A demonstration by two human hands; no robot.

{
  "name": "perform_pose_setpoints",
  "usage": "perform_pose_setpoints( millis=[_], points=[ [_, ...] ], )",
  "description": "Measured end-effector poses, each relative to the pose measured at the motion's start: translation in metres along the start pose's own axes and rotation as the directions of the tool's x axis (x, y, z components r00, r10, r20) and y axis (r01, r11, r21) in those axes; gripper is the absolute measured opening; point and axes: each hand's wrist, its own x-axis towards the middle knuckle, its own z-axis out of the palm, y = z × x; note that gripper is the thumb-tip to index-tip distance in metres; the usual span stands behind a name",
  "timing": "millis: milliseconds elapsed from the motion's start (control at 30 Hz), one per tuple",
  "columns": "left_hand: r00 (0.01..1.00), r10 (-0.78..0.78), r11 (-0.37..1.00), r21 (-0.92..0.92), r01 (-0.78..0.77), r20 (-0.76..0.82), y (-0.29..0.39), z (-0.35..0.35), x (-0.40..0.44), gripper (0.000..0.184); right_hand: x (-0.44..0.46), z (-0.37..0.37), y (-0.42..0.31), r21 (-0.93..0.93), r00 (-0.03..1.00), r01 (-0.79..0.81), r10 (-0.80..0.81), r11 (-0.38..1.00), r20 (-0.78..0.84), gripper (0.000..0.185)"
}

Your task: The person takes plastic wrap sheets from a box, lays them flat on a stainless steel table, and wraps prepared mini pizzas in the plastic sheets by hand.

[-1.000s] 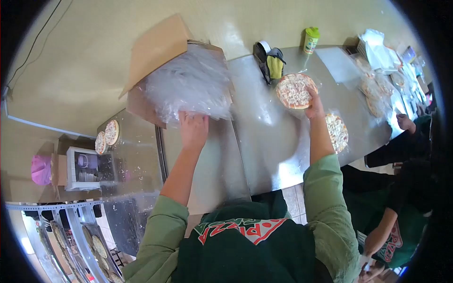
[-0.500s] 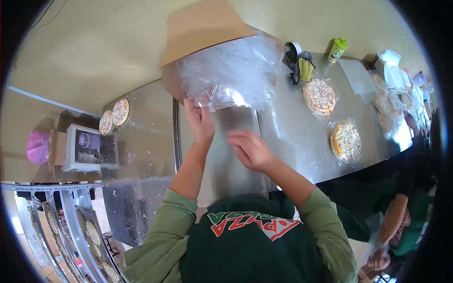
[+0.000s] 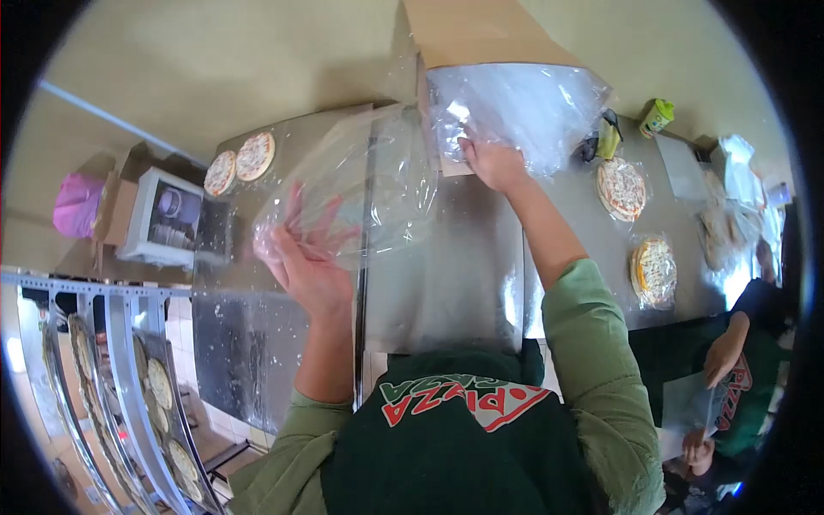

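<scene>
A large clear plastic bag (image 3: 390,184) hangs spread out over the left part of the steel table. My left hand (image 3: 313,266) has hold of its lower left edge, and its spread fingers show through the film. At the mouth of a cardboard box (image 3: 489,34) lies a thick stack of clear plastic bags (image 3: 532,112). My right hand (image 3: 496,165) is at the stack's lower left edge, its fingers closed on the film there; the fingertips are partly hidden.
Two topped pizzas (image 3: 255,155) lie uncovered at the left on the steel table (image 3: 438,266). Bagged pizzas (image 3: 654,270) lie to the right, near a green cup (image 3: 657,117). A rack (image 3: 129,369) of pizza bases stands lower left. A co-worker's hands (image 3: 725,356) hold clear film at right.
My left hand has moved left and down, drawing a single bag away from the stack. My right hand has gone up from over the table to the stack's edge. The view has shifted left.
</scene>
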Motion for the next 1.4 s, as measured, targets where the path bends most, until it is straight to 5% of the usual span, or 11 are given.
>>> perform_pose_setpoints(
  millis=[100, 300, 433, 533, 600, 700, 800, 900, 1100, 1200, 1400],
  points=[
    [0.982, -0.181, 0.976, -0.11, 0.186, 0.058, 0.003, -0.025, -0.003, 0.026, -0.03, 0.006, -0.01, 0.42, 0.907, 0.304, -0.125, 0.855, -0.401, 0.042],
    [0.881, -0.473, 0.88, 0.045, 0.474, -0.024, 0.0, -0.039, -0.044, 0.034, -0.125, 0.017, -0.042, -0.335, 0.248, 0.665, -0.621, 0.667, -0.744, 0.045],
    [0.784, -0.616, 0.784, -0.035, 0.619, 0.073, -0.004, -0.029, -0.055, 0.029, -0.133, 0.043, -0.03, 0.283, 0.547, 0.837, -0.723, 0.468, -0.422, 0.041],
    [0.837, -0.501, 0.851, 0.302, 0.429, 0.222, -0.015, -0.006, -0.067, 0.026, -0.155, 0.053, -0.029, 0.994, 0.865, 0.021, -0.501, 0.107, 0.035, 0.039],
    [0.826, -0.347, 0.67, 0.733, -0.113, 0.445, -0.043, -0.006, -0.082, 0.024, -0.172, 0.05, -0.027, 0.921, 0.872, -0.291, -0.468, -0.26, 0.143, 0.041],
    [0.833, -0.392, 0.574, 0.812, -0.111, 0.391, -0.062, -0.004, -0.084, 0.023, -0.191, 0.056, -0.021, 0.955, 0.92, -0.236, -0.359, -0.181, 0.159, 0.044],
    [0.763, -0.552, 0.567, 0.822, 0.048, 0.337, -0.07, -0.009, -0.081, 0.014, -0.197, 0.061, -0.016, 0.978, 0.948, -0.181, -0.285, -0.105, 0.145, 0.038],
    [0.438, -0.879, 0.462, 0.11, 0.88, 0.188, -0.06, -0.01, -0.067, 0.006, -0.188, 0.092, 0.015, 0.998, 0.999, 0.006, -0.045, 0.064, -0.003, 0.029],
    [0.542, -0.698, 0.469, -0.273, 0.84, 0.468, -0.11, -0.045, -0.076, 0.021, -0.175, 0.095, 0.008, 0.942, 0.94, 0.012, 0.325, -0.336, 0.104, 0.007],
    [0.759, -0.642, 0.757, 0.238, 0.608, 0.104, -0.084, -0.003, -0.091, 0.033, -0.194, 0.069, -0.051, 0.836, 0.979, 0.067, 0.198, -0.545, 0.051, 0.009],
    [0.396, -0.898, 0.408, 0.027, 0.913, 0.195, -0.093, -0.002, -0.103, 0.031, -0.181, 0.1, -0.006, 0.808, 0.962, -0.05, 0.19, -0.586, 0.197, 0.017]
  ],
)
